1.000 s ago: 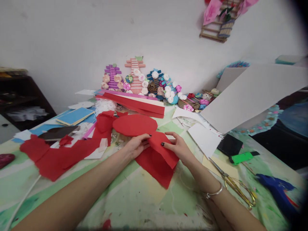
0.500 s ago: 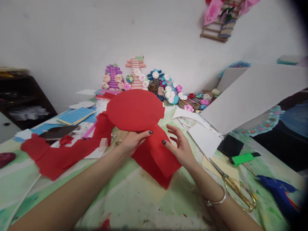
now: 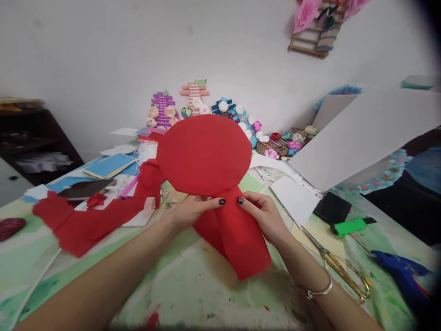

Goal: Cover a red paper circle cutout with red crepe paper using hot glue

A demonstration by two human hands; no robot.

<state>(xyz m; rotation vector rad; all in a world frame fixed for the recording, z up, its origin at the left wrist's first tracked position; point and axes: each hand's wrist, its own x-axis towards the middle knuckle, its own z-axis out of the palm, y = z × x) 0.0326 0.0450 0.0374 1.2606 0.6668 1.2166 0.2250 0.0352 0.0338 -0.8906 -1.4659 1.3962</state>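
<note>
My left hand (image 3: pixel 193 210) and my right hand (image 3: pixel 260 215) both pinch a piece of red crepe paper (image 3: pixel 206 154) at the narrow neck below its round upper part. The round part stands upright above my thumbs. The paper's lower flap (image 3: pixel 241 241) hangs down toward the green painted table (image 3: pixel 193 285). A silver bangle (image 3: pixel 319 290) circles my right wrist.
More red paper scraps (image 3: pixel 79 223) lie at the left. Gold scissors (image 3: pixel 339 269), a green highlighter (image 3: pixel 347 226), a black pad (image 3: pixel 332 209) and a blue glue gun (image 3: pixel 401 271) lie at the right. White card sheets (image 3: pixel 361 133) lean at the back right; paper flower crafts (image 3: pixel 193 108) line the wall.
The round red paper rose from lying flat on the table to standing upright. My right hand went from open beside the paper to pinching it next to my left thumb.
</note>
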